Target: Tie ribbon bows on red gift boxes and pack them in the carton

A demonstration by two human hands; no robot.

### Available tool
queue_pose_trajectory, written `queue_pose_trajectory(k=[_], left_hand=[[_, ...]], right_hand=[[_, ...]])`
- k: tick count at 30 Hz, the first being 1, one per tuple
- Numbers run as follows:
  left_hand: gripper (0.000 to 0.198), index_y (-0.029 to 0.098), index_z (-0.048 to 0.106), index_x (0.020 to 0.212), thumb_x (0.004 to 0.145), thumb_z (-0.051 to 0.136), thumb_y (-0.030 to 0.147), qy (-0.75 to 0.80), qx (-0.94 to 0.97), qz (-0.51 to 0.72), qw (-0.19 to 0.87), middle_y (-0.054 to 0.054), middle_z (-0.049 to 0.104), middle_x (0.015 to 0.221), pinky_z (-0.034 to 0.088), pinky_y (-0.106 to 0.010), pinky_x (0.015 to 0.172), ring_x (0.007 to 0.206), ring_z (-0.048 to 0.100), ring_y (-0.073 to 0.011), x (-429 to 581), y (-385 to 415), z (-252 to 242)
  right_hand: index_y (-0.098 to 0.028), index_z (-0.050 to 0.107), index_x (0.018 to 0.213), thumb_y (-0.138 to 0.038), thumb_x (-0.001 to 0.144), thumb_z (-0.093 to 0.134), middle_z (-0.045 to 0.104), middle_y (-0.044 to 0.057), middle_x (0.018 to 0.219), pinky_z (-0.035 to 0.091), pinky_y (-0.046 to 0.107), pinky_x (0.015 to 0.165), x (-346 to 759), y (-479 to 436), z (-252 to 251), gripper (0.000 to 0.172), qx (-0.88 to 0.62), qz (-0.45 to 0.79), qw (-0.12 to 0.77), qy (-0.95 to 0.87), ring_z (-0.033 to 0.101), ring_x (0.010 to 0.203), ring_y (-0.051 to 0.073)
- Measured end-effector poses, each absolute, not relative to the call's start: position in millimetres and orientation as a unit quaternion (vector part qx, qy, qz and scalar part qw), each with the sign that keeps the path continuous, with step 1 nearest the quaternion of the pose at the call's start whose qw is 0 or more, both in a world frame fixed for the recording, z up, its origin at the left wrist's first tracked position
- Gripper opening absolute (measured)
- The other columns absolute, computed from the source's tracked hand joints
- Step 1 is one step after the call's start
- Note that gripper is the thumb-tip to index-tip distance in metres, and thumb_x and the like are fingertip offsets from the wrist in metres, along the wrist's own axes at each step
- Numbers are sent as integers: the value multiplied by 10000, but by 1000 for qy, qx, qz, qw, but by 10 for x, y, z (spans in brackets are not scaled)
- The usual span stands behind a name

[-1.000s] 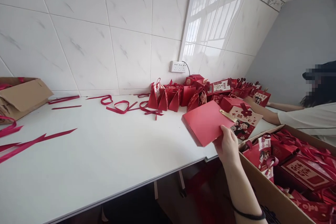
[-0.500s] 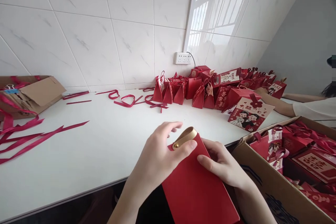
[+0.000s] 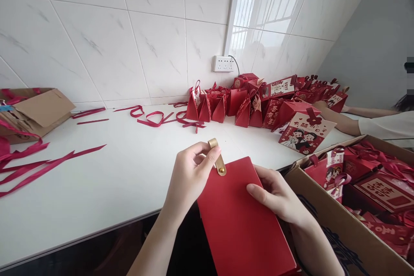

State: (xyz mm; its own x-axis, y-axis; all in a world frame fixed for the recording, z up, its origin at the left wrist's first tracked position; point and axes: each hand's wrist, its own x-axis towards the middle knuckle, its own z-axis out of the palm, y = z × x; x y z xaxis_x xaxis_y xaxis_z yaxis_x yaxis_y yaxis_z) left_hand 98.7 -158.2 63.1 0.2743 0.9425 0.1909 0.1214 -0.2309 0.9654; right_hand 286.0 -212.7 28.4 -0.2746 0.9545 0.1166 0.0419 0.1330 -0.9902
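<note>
A plain red gift box (image 3: 242, 220) tilts toward me at the table's front edge. At its top edge sits a gold strap (image 3: 221, 167) with a round gold stud. My left hand (image 3: 190, 177) is closed, pinching the strap's upper end between thumb and fingers. My right hand (image 3: 274, 194) grips the box's right side, thumb on the front face and fingers behind it. The box's rear side and lower end are hidden or out of view.
Several red gift boxes (image 3: 220, 108) stand along the wall. Dark red ribbons (image 3: 155, 118) lie on the white table (image 3: 129, 181). A cardboard box (image 3: 42, 112) is at left; a bigger carton (image 3: 310, 198) of red boxes is at right. Another person's arm (image 3: 343, 123) reaches in.
My left hand has moved from the box's front to the gold strap's end, pulling it up and left. The strap was looped over the top; it now stands away. My right hand keeps its grip.
</note>
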Motion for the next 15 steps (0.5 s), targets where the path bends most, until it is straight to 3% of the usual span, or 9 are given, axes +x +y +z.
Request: queue_pose_trajectory(k=[5,9,12,15], left_hand=[[363,156,632,741,814,558,504,418,625,470,462,-13,601,630,425,-197,529,592,563,-126,984,-1538,623],[489,140,630,1025,838,449,554,374,531,504,570,-104,657,980,511,-263,578,746,626,-192,944,-1509,498],[546,153,572,1169,848,422,567,304,531,446,654,-142,592,1186,546,-315,652,952,618,-264,945,-1599,374],[601,218,415,1357,854,472,541,240,592,357,681,-125,456,1375,521,-348,829,1124,546,-285,1001,-1764,291]], right_hand=[[-169,643,1068,-399,816,618,694,52,882,526,251,592,2833,-2162,321,342,-421,528,460,-576,657,722,192],[-172,668,869,-418,711,702,682,27,721,501,243,498,2774,-2064,322,294,-478,529,605,-355,635,593,181],[-190,640,763,-385,697,693,663,-6,657,487,234,467,2773,-1889,242,212,-471,506,707,-145,599,537,152],[-196,623,736,-324,711,649,656,-20,639,504,253,493,2807,-1749,84,133,-394,538,738,-102,584,526,142]])
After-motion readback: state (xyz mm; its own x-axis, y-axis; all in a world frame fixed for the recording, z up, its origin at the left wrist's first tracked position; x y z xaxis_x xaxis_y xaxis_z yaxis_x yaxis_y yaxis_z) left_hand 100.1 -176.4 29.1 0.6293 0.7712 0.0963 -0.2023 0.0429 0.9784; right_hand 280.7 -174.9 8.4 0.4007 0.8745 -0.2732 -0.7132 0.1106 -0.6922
